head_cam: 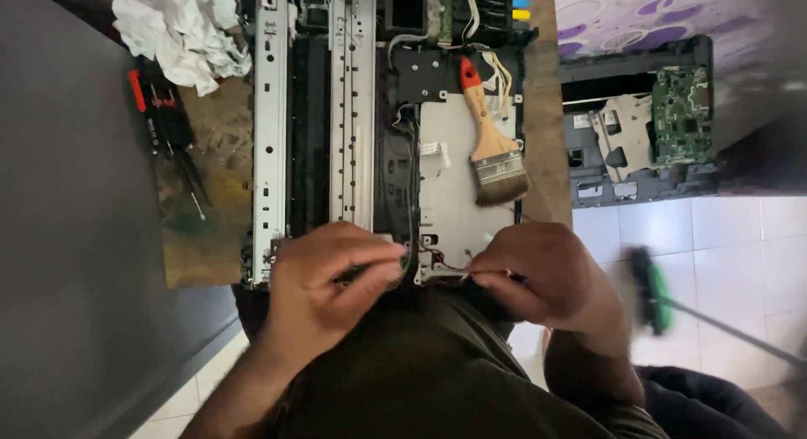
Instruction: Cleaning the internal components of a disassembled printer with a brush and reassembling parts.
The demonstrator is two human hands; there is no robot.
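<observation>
Two hands are working at the near edge of an opened printer chassis [445,195] on the workbench: left hand [324,279] pinching thin wires [433,256], right hand [538,275] gripping the metal bracket [437,275]; a paintbrush [492,140] is lying on the plate.

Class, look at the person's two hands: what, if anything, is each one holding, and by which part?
Both hands pinch at the near edge of the opened printer. The right hand seems to hold thin wires by their ends; what the left hand holds cannot be told.

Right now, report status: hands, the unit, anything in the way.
Left hand and right hand pinching at opened printer near edge. Paintbrush lying on its metal plate, clear of both.
</observation>
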